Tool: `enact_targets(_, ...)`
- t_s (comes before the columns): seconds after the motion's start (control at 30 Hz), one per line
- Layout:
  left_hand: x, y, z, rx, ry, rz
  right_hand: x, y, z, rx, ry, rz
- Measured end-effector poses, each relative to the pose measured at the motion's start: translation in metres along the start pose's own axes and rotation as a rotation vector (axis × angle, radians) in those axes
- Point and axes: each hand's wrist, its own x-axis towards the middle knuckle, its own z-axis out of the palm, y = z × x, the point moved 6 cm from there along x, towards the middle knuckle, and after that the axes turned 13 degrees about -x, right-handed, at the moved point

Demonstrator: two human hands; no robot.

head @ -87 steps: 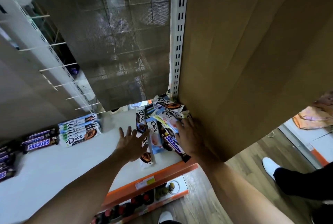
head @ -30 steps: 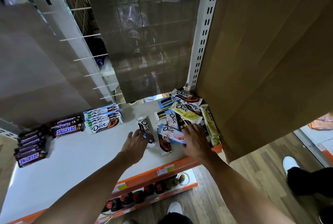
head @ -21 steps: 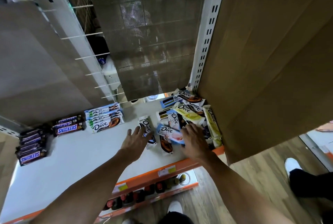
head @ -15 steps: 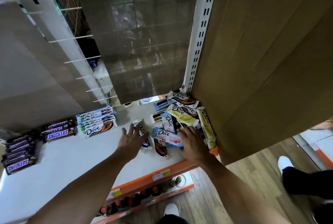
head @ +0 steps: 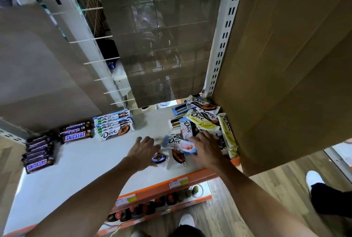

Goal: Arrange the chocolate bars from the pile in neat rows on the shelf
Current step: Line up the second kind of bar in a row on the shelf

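A loose pile of Dove chocolate bars lies at the right end of the white shelf. My right hand grips the right end of a blue-and-pink Dove bar at the pile's near edge. My left hand is spread flat just left of it, over a white Dove bar that is mostly hidden beneath it. A brown-tipped bar lies between my hands. A neat row of Dove bars sits further left on the shelf.
Two groups of Snickers bars line the shelf's left part. A cardboard panel walls off the right side. The shelf's orange front edge carries price tags, with bottles on the shelf below. A person's white shoe stands at right.
My left hand slid right and now covers the white Dove bar. My right hand stays at the pile's edge on the blue-and-pink bar, which now sits a little further left.
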Motion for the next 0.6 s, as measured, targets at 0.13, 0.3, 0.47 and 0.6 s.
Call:
enact_targets(0.13,-0.018,-0.010,0.002,-0.038,-0.011,-0.061,0.005,-0.006,0.002,0.002,-0.016,-0.012)
enact_targets(0.3,-0.034,-0.023,0.005,-0.035,0.088,-0.100,0.005,-0.007,0.001,-0.006,-0.035,-0.031)
enact_targets(0.47,-0.045,-0.027,0.009,-0.072,0.126,-0.115,0.005,-0.008,0.000,-0.032,-0.043,-0.028)
enact_targets(0.6,-0.051,-0.026,0.005,-0.090,0.200,-0.116,0.011,-0.016,-0.001,-0.102,-0.016,-0.060)
